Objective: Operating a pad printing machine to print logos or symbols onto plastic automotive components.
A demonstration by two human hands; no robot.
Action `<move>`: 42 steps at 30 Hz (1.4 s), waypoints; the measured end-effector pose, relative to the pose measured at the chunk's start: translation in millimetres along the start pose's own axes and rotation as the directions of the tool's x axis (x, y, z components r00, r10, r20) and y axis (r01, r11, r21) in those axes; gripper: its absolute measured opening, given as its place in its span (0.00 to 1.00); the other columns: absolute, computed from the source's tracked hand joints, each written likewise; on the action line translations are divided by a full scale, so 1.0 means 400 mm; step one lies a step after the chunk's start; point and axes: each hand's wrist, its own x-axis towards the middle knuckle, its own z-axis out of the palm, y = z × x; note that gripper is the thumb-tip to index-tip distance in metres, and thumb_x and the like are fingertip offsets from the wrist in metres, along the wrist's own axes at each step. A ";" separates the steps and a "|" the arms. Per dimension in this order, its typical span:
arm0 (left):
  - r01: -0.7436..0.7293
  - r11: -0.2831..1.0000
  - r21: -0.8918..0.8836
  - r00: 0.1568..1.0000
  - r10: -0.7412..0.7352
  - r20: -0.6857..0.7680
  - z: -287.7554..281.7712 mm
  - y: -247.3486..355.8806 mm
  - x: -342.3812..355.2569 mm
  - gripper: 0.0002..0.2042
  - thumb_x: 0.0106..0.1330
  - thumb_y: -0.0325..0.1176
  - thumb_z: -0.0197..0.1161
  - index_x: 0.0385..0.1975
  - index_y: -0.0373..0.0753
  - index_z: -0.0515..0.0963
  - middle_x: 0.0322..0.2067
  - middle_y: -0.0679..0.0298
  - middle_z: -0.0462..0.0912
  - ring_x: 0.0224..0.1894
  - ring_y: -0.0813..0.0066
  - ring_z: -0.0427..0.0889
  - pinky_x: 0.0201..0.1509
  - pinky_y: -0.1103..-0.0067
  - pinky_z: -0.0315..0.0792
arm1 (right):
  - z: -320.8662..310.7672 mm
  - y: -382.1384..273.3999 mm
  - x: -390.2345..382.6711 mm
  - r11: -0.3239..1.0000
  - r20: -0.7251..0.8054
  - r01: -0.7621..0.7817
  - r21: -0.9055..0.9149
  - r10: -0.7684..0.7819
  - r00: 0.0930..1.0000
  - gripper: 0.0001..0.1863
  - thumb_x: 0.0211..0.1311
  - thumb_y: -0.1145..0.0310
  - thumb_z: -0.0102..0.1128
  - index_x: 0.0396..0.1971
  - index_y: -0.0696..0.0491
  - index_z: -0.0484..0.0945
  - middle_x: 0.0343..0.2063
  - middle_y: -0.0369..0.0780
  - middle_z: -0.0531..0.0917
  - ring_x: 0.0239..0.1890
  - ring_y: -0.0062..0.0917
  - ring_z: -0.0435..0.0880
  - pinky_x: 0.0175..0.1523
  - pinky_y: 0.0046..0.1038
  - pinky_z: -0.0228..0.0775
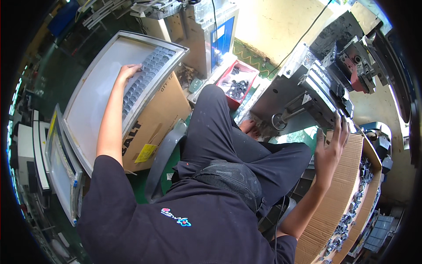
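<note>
On my left, a white tray [93, 90] with a metal-edged frame lies tilted on a cardboard box. Rows of small dark-grey curved parts [151, 64] line its right side. My left hand [127, 72] reaches over the tray, fingertips pinched together at one of these parts; the fingers partly hide it. To my right, my right hand [332, 143] is raised with fingers stretched out and apart, holding nothing I can see. Its fingertips are at the near edge of a metal machine [323, 94], and I cannot tell whether they touch it.
Between my knees and the wall, a red bin [236, 101] holds several dark parts. The cardboard box [165, 105] supports the tray. An open carton [336, 198] with many small metallic parts stands at my right. Other framed screens [61, 163] lean at far left.
</note>
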 end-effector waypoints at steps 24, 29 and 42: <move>-0.339 0.940 0.021 0.866 0.321 -0.384 0.006 0.075 0.165 0.29 0.65 0.43 0.62 0.62 0.33 0.65 0.49 0.49 0.78 0.46 0.66 0.78 0.51 0.76 0.70 | -0.100 0.850 -0.105 0.864 0.273 -0.436 -0.250 0.495 0.825 0.27 0.61 0.53 0.60 0.52 0.58 0.74 0.44 0.52 0.82 0.46 0.39 0.82 0.52 0.34 0.72; -0.576 0.741 -0.345 0.791 0.612 -0.008 0.291 0.507 -0.190 0.22 0.70 0.38 0.57 0.61 0.39 0.69 0.44 0.61 0.80 0.35 0.84 0.74 0.38 0.86 0.68 | -0.091 0.794 -0.081 0.756 0.097 -0.651 0.066 0.645 0.758 0.15 0.59 0.62 0.64 0.38 0.59 0.77 0.30 0.43 0.85 0.31 0.25 0.84 0.40 0.28 0.75; -0.736 0.365 -0.570 0.309 0.930 0.198 0.803 0.896 -0.588 0.13 0.69 0.33 0.52 0.46 0.35 0.79 0.42 0.54 0.83 0.41 0.62 0.83 0.48 0.71 0.73 | -0.102 0.798 -0.076 0.831 -0.210 -0.461 0.313 0.534 0.819 0.09 0.62 0.69 0.59 0.41 0.48 0.82 0.28 0.33 0.81 0.25 0.13 0.74 0.27 0.18 0.68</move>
